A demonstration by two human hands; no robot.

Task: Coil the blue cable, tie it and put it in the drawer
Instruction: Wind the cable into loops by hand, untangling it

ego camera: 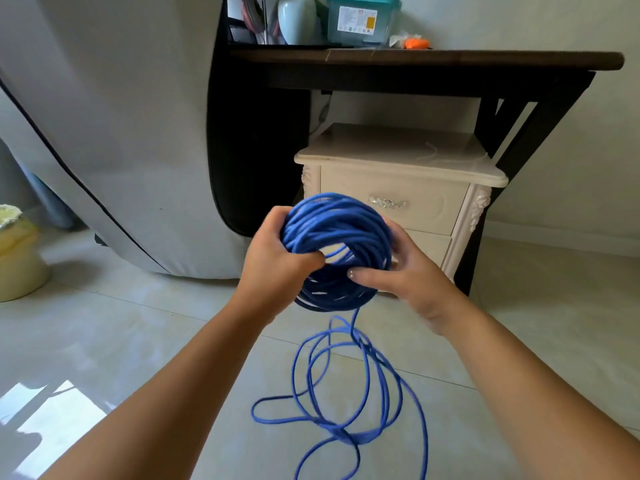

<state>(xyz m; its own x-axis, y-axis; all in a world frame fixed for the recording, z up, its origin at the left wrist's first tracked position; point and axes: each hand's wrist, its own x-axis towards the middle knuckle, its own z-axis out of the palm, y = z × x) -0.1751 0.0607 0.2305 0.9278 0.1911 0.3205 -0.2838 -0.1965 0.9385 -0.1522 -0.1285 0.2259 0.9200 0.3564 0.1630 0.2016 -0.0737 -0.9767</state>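
A thick coil of blue cable (341,237) is held up in front of me, at the centre of the head view. My left hand (277,258) grips the coil's left side, thumb through the middle. My right hand (405,271) grips its right side, thumb across the front. From the bottom of the coil a loose length of the same cable (346,403) hangs down and lies in tangled loops on the floor tiles. Behind the coil stands a cream bedside cabinet (398,157) whose top drawer (429,206) is closed, with a silver handle.
A dark wooden table (433,60) stands over the cabinet, carrying a teal box, a pale vase and an orange item. A large grey fabric cover (104,133) fills the left. A yellow bin (17,258) sits at the far left on the floor.
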